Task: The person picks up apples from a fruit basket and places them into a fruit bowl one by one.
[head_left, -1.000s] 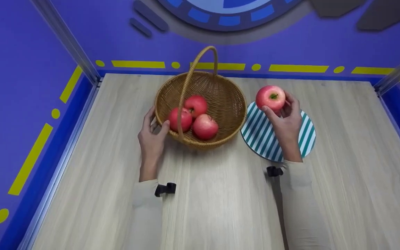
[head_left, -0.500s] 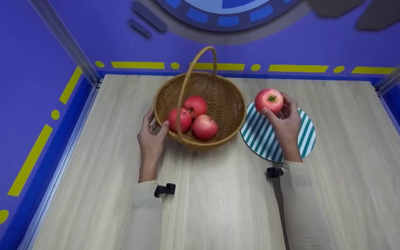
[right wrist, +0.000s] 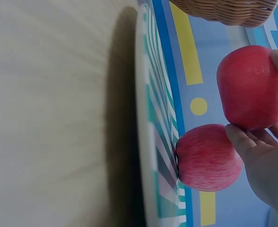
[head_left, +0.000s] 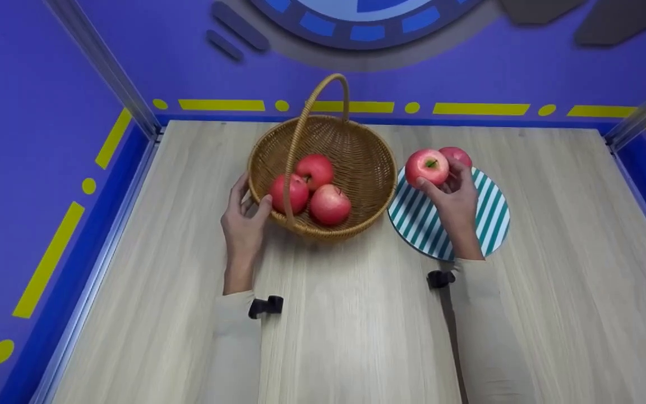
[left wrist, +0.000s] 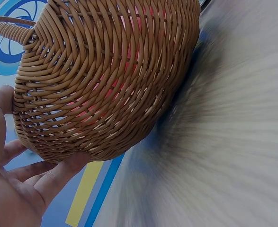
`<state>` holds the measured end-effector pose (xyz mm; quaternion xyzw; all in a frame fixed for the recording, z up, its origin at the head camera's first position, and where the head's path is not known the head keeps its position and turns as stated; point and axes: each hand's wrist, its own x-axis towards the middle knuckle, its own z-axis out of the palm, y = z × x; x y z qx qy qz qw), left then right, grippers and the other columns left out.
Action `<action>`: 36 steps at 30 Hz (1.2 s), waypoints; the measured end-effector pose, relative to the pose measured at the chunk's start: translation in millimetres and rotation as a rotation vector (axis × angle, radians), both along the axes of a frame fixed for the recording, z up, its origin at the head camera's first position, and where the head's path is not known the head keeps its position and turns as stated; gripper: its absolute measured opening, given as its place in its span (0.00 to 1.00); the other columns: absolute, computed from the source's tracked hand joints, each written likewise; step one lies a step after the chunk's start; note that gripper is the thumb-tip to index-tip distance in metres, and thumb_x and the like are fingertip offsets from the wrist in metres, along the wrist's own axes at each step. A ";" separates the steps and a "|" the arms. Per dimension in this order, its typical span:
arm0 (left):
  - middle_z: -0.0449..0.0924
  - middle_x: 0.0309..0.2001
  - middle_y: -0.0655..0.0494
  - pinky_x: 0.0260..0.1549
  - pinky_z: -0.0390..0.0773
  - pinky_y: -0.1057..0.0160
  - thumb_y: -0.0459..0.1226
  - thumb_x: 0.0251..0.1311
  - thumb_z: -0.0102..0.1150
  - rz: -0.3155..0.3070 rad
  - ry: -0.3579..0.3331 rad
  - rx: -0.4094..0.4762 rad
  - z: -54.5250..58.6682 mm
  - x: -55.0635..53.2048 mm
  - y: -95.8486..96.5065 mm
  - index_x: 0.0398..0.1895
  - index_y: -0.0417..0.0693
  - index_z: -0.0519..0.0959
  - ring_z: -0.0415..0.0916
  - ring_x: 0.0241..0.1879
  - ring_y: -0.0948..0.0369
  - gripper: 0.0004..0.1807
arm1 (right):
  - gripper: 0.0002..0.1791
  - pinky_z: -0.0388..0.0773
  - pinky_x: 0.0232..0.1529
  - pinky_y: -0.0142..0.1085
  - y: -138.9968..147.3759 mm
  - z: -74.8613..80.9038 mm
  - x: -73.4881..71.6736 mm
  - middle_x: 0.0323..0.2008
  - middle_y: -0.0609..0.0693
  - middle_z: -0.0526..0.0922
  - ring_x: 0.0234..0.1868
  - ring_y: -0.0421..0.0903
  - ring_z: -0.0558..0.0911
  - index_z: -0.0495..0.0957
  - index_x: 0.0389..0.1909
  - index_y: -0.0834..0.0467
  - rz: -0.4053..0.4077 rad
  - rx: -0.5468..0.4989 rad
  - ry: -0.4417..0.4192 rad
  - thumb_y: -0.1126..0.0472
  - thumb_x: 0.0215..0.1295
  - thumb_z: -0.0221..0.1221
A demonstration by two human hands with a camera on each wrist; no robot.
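A wicker basket (head_left: 370, 174) with an arched handle holds three red apples, one of them a paler apple (head_left: 330, 205). The left hand (head_left: 244, 221) grips the basket's left rim, its thumb over the edge and its fingers against the outside, as the left wrist view also shows. Raised over a round plate (head_left: 488, 224) with green and white stripes, the right hand (head_left: 457, 199) holds a red apple (head_left: 427, 167) between thumb and fingers. Behind that hand, a second apple (right wrist: 208, 158) rests at the plate's far side, partly hidden in the head view.
A pale wood table (head_left: 345, 314) carries everything. A blue-purple wall (head_left: 188, 67) with yellow marks closes off the back, and side panels stand left and right. The plate sits close to the basket's right side.
The right hand has moved slightly left and nearer with its apple, bringing the apple behind it on the plate into view. The left hand and basket have stayed in place.
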<state>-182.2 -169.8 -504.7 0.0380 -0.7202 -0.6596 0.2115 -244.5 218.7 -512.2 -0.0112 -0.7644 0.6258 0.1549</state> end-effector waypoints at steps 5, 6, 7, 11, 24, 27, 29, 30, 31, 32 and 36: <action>0.75 0.71 0.47 0.64 0.77 0.44 0.39 0.69 0.69 0.000 0.009 0.000 0.5 -0.6 -0.7 0.76 0.51 0.73 0.78 0.65 0.46 0.33 | 0.43 0.73 0.71 0.41 -1.8 -1.3 0.2 0.71 0.55 0.74 0.70 0.50 0.74 0.65 0.76 0.62 0.030 0.000 -0.009 0.59 0.65 0.75; 0.75 0.71 0.47 0.64 0.76 0.44 0.39 0.69 0.69 0.000 0.010 0.000 0.7 -0.7 -0.7 0.77 0.51 0.73 0.78 0.65 0.46 0.33 | 0.43 0.73 0.71 0.41 -2.2 -1.3 0.4 0.71 0.55 0.74 0.70 0.50 0.74 0.65 0.76 0.62 0.035 0.001 -0.014 0.59 0.65 0.75; 0.75 0.71 0.47 0.64 0.76 0.45 0.39 0.69 0.69 0.000 0.009 -0.001 0.7 -0.8 -0.7 0.77 0.50 0.73 0.78 0.65 0.46 0.33 | 0.43 0.72 0.71 0.41 -2.5 -1.4 0.5 0.71 0.56 0.74 0.70 0.51 0.74 0.65 0.77 0.62 0.040 0.003 -0.020 0.59 0.65 0.75; 0.74 0.71 0.47 0.63 0.77 0.45 0.38 0.69 0.69 0.005 -0.013 0.011 1.9 -1.2 -0.4 0.77 0.50 0.73 0.78 0.65 0.46 0.34 | 0.44 0.71 0.72 0.41 -1.9 -2.2 -0.2 0.71 0.56 0.73 0.71 0.51 0.74 0.64 0.77 0.62 0.053 0.031 -0.053 0.57 0.65 0.75; 0.73 0.71 0.42 0.63 0.77 0.43 0.36 0.68 0.70 0.013 -0.015 0.008 0.6 -1.2 0.3 0.78 0.48 0.71 0.77 0.65 0.42 0.35 | 0.44 0.72 0.71 0.43 -1.1 -4.7 -2.1 0.72 0.57 0.72 0.71 0.52 0.73 0.64 0.76 0.61 0.082 0.116 -0.156 0.53 0.66 0.75; 0.74 0.71 0.45 0.61 0.79 0.44 0.38 0.68 0.70 0.013 -0.014 0.003 1.7 -0.4 0.6 0.77 0.51 0.73 0.78 0.64 0.45 0.34 | 0.44 0.72 0.72 0.44 -0.2 -4.8 -2.8 0.72 0.57 0.71 0.71 0.52 0.72 0.63 0.77 0.61 0.087 0.124 -0.187 0.53 0.66 0.74; 0.75 0.70 0.46 0.61 0.79 0.44 0.39 0.68 0.70 0.013 -0.011 0.000 2.4 0.2 0.7 0.76 0.52 0.74 0.79 0.64 0.46 0.34 | 0.44 0.71 0.72 0.44 -0.2 -5.2 -3.4 0.73 0.57 0.71 0.71 0.52 0.72 0.63 0.77 0.61 0.098 0.126 -0.200 0.54 0.67 0.74; 0.75 0.70 0.47 0.60 0.80 0.44 0.39 0.68 0.70 0.014 -0.012 -0.002 2.6 0.3 0.4 0.76 0.52 0.74 0.79 0.64 0.46 0.34 | 0.44 0.71 0.72 0.44 -0.3 -5.6 -3.9 0.73 0.58 0.71 0.71 0.52 0.72 0.63 0.78 0.61 0.106 0.128 -0.203 0.55 0.67 0.74; 0.75 0.70 0.47 0.60 0.80 0.44 0.39 0.68 0.70 0.015 -0.012 -0.005 3.0 0.5 0.4 0.76 0.52 0.74 0.79 0.63 0.47 0.34 | 0.43 0.72 0.72 0.44 -0.5 -5.9 -4.2 0.72 0.58 0.71 0.70 0.52 0.72 0.63 0.78 0.61 0.113 0.132 -0.205 0.57 0.67 0.73; 0.75 0.70 0.47 0.60 0.80 0.44 0.40 0.68 0.70 0.016 -0.013 -0.006 3.1 0.4 0.1 0.76 0.52 0.74 0.79 0.63 0.47 0.34 | 0.43 0.72 0.72 0.44 -0.8 -6.1 -4.6 0.72 0.58 0.72 0.70 0.52 0.72 0.63 0.78 0.62 0.118 0.136 -0.211 0.58 0.68 0.73; 0.73 0.72 0.41 0.62 0.78 0.44 0.35 0.68 0.68 0.014 -0.044 0.012 19.4 7.3 5.2 0.77 0.45 0.72 0.77 0.65 0.41 0.34 | 0.41 0.72 0.72 0.44 -1.1 -6.0 -5.1 0.71 0.58 0.72 0.69 0.52 0.72 0.63 0.78 0.62 0.128 0.151 -0.234 0.60 0.68 0.71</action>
